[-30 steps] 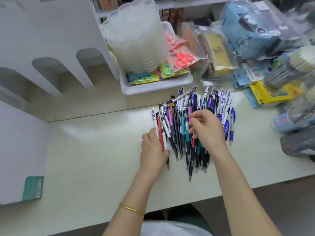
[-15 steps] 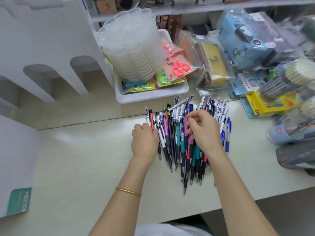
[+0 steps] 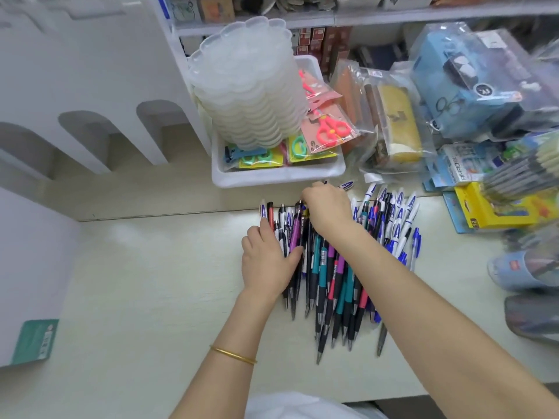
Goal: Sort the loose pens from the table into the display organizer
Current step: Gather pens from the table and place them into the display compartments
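Atop the pens [image 3: 325, 267] — left hand [image 3: 267, 261] flat, grip wide; right hand [image 3: 328, 207] curled — grip state unclear.

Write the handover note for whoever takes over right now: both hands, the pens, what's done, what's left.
Left hand: open, lying flat on the left edge of the pen pile.
Right hand: fingers curled over the far ends of the pens; whether it pinches one is hidden.
Pens: all in one pile on the table, in front of the white tray.
White display organizer: far left; no pens show in its arched slots.
Done: nothing visibly sorted.
To do: move the whole pile into the organizer.
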`<act>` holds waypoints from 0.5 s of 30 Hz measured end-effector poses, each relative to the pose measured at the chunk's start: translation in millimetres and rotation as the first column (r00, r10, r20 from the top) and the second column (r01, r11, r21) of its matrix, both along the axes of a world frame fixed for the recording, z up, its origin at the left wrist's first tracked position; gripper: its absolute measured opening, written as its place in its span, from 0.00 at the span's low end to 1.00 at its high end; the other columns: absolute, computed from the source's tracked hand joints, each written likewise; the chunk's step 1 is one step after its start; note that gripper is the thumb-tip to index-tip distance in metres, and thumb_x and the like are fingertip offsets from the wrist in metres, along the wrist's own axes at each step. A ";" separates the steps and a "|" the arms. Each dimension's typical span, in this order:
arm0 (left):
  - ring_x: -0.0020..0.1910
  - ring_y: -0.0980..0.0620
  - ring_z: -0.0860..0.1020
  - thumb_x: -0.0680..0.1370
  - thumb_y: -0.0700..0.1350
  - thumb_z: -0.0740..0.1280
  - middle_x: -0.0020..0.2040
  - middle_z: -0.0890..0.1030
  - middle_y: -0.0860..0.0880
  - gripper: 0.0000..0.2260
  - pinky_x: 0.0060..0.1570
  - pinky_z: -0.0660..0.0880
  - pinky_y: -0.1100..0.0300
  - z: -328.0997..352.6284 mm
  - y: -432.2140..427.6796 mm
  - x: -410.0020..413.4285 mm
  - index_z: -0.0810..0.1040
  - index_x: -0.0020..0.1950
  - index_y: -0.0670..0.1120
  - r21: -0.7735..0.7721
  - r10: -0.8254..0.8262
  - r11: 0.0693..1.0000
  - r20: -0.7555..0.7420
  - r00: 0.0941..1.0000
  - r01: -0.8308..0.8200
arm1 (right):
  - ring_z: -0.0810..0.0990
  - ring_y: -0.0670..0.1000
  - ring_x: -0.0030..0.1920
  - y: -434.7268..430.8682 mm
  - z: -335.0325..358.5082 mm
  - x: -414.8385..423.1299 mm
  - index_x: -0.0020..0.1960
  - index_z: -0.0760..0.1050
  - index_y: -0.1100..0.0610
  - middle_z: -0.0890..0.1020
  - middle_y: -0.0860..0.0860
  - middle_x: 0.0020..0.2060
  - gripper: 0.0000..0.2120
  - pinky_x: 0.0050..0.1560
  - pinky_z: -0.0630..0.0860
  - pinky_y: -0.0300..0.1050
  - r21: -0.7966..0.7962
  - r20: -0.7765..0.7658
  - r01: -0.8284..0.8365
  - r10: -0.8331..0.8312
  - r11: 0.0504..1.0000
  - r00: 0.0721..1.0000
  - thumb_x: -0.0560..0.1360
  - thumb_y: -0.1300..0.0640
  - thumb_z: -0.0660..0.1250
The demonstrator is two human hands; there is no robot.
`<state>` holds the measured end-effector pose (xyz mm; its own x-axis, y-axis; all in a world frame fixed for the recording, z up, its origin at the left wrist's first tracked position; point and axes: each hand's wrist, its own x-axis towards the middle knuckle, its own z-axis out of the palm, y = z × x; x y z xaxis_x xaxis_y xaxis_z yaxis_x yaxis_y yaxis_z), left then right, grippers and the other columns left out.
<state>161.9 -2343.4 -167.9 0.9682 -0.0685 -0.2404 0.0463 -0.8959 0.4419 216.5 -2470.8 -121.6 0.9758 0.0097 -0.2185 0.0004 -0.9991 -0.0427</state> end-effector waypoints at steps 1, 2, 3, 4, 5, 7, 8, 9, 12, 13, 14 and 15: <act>0.64 0.44 0.64 0.77 0.58 0.66 0.68 0.64 0.42 0.38 0.60 0.66 0.55 -0.4 0.1 -0.6 0.53 0.77 0.40 0.000 0.005 1.000 0.005 1.000 -0.005 | 0.76 0.60 0.55 -1.4 -0.9 0.6 0.49 0.75 0.59 0.77 0.58 0.51 0.13 0.51 0.70 0.51 0.009 0.007 -0.001 0.001 1.000 1.000 0.70 0.73 0.62; 0.64 0.44 0.64 0.77 0.57 0.66 0.69 0.63 0.42 0.37 0.61 0.66 0.55 -0.8 -0.1 -1.1 0.53 0.77 0.40 -0.001 0.011 1.000 0.007 1.000 -0.011 | 0.76 0.60 0.53 -3.1 -1.6 0.8 0.46 0.72 0.58 0.75 0.57 0.48 0.13 0.48 0.69 0.50 0.024 0.016 0.000 0.000 1.000 1.000 0.70 0.74 0.62; 0.64 0.44 0.63 0.77 0.57 0.65 0.69 0.63 0.42 0.37 0.61 0.65 0.55 -1.4 -0.1 -1.1 0.52 0.77 0.41 -0.004 0.015 1.000 0.008 1.000 -0.015 | 0.76 0.60 0.51 -5.3 -3.4 0.9 0.44 0.71 0.58 0.73 0.57 0.45 0.13 0.45 0.67 0.49 0.041 0.027 -0.001 -0.001 0.999 1.000 0.69 0.75 0.62; 0.64 0.44 0.63 0.78 0.57 0.65 0.69 0.63 0.42 0.37 0.62 0.65 0.55 -1.7 -0.1 -1.3 0.52 0.77 0.41 -0.009 0.017 1.000 0.009 1.000 -0.017 | 0.76 0.59 0.49 -7.8 -5.2 0.2 0.44 0.72 0.59 0.72 0.56 0.44 0.12 0.43 0.65 0.48 0.059 0.044 -0.002 -0.001 0.998 0.999 0.69 0.75 0.62; 0.64 0.44 0.63 0.78 0.57 0.65 0.69 0.63 0.42 0.37 0.62 0.65 0.55 -2.2 0.1 -1.3 0.52 0.77 0.41 -0.016 0.017 1.000 0.010 1.000 -0.017 | 0.75 0.58 0.46 -10.3 -7.0 -1.2 0.45 0.74 0.60 0.72 0.55 0.43 0.12 0.42 0.65 0.47 0.074 0.072 -0.004 -0.001 0.997 0.997 0.69 0.75 0.63; 0.65 0.44 0.63 0.78 0.57 0.65 0.69 0.62 0.42 0.37 0.62 0.65 0.55 -2.8 1.4 -0.8 0.52 0.77 0.41 -0.029 0.014 0.999 0.005 1.000 -0.014 | 0.74 0.57 0.41 -15.9 -9.1 -7.5 0.45 0.77 0.61 0.76 0.54 0.40 0.10 0.39 0.69 0.48 0.105 0.186 -0.025 0.005 0.994 0.983 0.69 0.74 0.65; 0.65 0.44 0.63 0.78 0.57 0.65 0.69 0.62 0.42 0.37 0.62 0.65 0.55 -2.2 2.3 -0.7 0.53 0.77 0.41 -0.039 0.014 0.999 -0.003 1.000 -0.014 | 0.75 0.56 0.40 -18.8 -8.3 -13.6 0.44 0.78 0.62 0.77 0.54 0.39 0.10 0.38 0.72 0.49 0.126 0.256 -0.051 0.017 0.991 0.967 0.67 0.73 0.67; 0.65 0.44 0.63 0.78 0.57 0.65 0.69 0.62 0.42 0.36 0.62 0.64 0.55 -2.2 3.2 0.1 0.54 0.77 0.41 -0.058 0.018 0.998 -0.014 1.000 -0.018 | 0.75 0.56 0.38 -20.8 -7.0 -21.8 0.41 0.78 0.62 0.78 0.55 0.37 0.09 0.37 0.74 0.50 0.168 0.338 -0.097 0.036 0.981 0.940 0.66 0.74 0.68; 0.64 0.44 0.64 0.80 0.53 0.62 0.67 0.66 0.42 0.27 0.61 0.63 0.55 -0.7 6.7 4.6 0.61 0.74 0.42 -0.178 0.083 0.980 -0.036 0.996 -0.088 | 0.78 0.56 0.38 -13.9 -4.6 -54.1 0.40 0.78 0.63 0.80 0.56 0.37 0.06 0.40 0.76 0.51 0.268 0.516 -0.302 0.129 0.915 0.847 0.67 0.72 0.69; 0.65 0.44 0.65 0.81 0.51 0.60 0.67 0.68 0.42 0.23 0.62 0.63 0.54 -1.3 8.7 7.7 0.64 0.73 0.42 -0.229 0.115 0.966 -0.047 0.992 -0.123 | 0.78 0.55 0.39 -8.4 -7.9 -63.4 0.40 0.78 0.63 0.80 0.56 0.38 0.04 0.42 0.77 0.50 0.269 0.524 -0.359 0.177 0.894 0.833 0.69 0.70 0.70; 0.65 0.43 0.66 0.82 0.48 0.58 0.66 0.70 0.41 0.20 0.63 0.63 0.54 -2.1 11.2 11.0 0.66 0.72 0.41 -0.277 0.146 0.948 -0.064 0.987 -0.158 | 0.78 0.54 0.40 -2.8 -13.0 -69.9 0.41 0.78 0.63 0.80 0.55 0.38 0.03 0.44 0.77 0.50 0.269 0.515 -0.403 0.222 0.875 0.828 0.70 0.69 0.70; 0.66 0.43 0.67 0.83 0.47 0.56 0.65 0.72 0.41 0.19 0.63 0.63 0.53 -2.6 13.8 14.1 0.67 0.72 0.40 -0.318 0.173 0.929 -0.084 0.981 -0.191 | 0.78 0.54 0.40 1.9 -19.7 -73.7 0.41 0.77 0.62 0.80 0.55 0.38 0.04 0.44 0.77 0.50 0.271 0.492 -0.432 0.263 0.860 0.830 0.70 0.68 0.70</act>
